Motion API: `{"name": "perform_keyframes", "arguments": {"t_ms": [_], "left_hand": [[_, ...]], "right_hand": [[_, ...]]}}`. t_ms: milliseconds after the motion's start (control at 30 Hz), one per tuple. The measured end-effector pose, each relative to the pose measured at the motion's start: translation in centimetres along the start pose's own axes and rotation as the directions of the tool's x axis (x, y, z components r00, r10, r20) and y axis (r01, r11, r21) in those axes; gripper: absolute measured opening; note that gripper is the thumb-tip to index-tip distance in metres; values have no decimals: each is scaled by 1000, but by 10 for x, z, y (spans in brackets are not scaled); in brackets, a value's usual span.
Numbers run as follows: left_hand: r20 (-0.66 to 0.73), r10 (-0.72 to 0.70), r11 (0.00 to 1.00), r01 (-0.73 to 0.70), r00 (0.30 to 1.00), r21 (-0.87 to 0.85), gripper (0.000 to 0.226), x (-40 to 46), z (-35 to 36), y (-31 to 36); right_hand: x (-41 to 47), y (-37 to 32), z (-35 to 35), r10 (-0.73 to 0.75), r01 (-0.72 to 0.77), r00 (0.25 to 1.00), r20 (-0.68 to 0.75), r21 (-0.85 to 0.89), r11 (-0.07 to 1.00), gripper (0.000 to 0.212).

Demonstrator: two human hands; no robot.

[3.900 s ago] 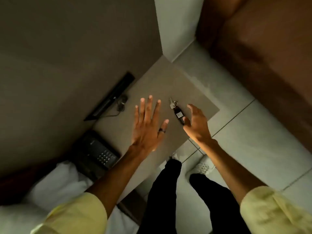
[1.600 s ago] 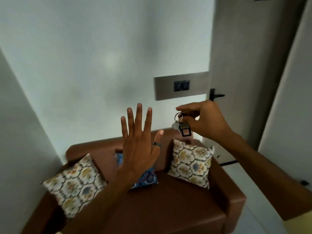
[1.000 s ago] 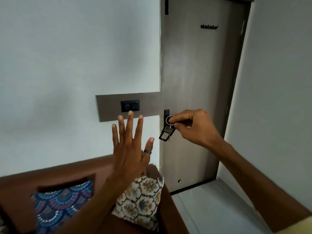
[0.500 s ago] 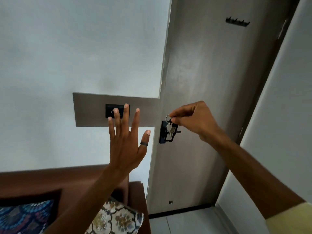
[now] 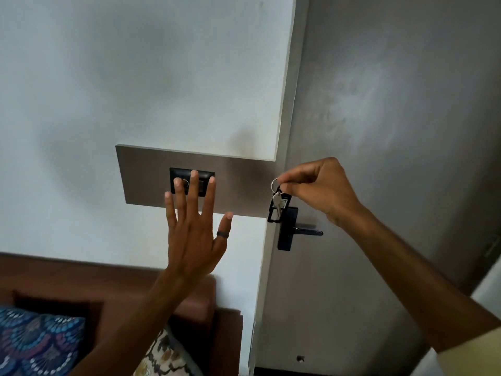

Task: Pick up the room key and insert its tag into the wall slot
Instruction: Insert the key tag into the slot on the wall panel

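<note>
My right hand (image 5: 317, 189) pinches the ring of the room key (image 5: 276, 206), so the silver key and its black tag hang down in front of the door edge. A black wall slot unit (image 5: 202, 176) sits on a grey wall panel (image 5: 143, 177), left of the key. My left hand (image 5: 193, 232) is raised flat with fingers spread; its fingertips overlap the lower part of the slot unit and hide part of it. That hand holds nothing and wears a dark ring.
A grey door (image 5: 379, 131) fills the right side, with a black lever handle (image 5: 288, 232) just below the hanging tag. A brown sofa (image 5: 67, 286) with a blue patterned cushion (image 5: 35, 343) and a cream patterned cushion (image 5: 165, 354) stands at lower left.
The view has closed in on the wall panel and door. My right hand keeps the key by its ring, now hanging above the door handle. My left hand's fingertips now cover part of the slot unit.
</note>
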State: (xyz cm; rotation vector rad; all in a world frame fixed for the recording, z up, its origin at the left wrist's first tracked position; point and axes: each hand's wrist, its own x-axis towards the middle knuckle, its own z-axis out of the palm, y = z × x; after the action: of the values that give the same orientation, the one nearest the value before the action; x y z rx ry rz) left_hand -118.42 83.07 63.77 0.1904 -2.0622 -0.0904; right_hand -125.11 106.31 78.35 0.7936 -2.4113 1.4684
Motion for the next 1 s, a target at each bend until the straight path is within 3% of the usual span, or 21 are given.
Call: {"name": "perform_keyframes", "arguments": {"t_ms": [367, 600, 1000], "left_hand": [[-21, -62, 987, 64, 998, 150, 73, 27, 38, -11], [-4, -84, 983, 84, 996, 164, 74, 48, 94, -84], [-58, -51, 984, 60, 997, 165, 73, 71, 202, -239]], "right_hand": [[98, 32, 3, -183, 173, 974, 133, 82, 981, 16], [166, 38, 57, -318, 320, 937, 143, 9, 947, 22], [256, 38, 178, -316, 335, 922, 224, -55, 940, 17]]}}
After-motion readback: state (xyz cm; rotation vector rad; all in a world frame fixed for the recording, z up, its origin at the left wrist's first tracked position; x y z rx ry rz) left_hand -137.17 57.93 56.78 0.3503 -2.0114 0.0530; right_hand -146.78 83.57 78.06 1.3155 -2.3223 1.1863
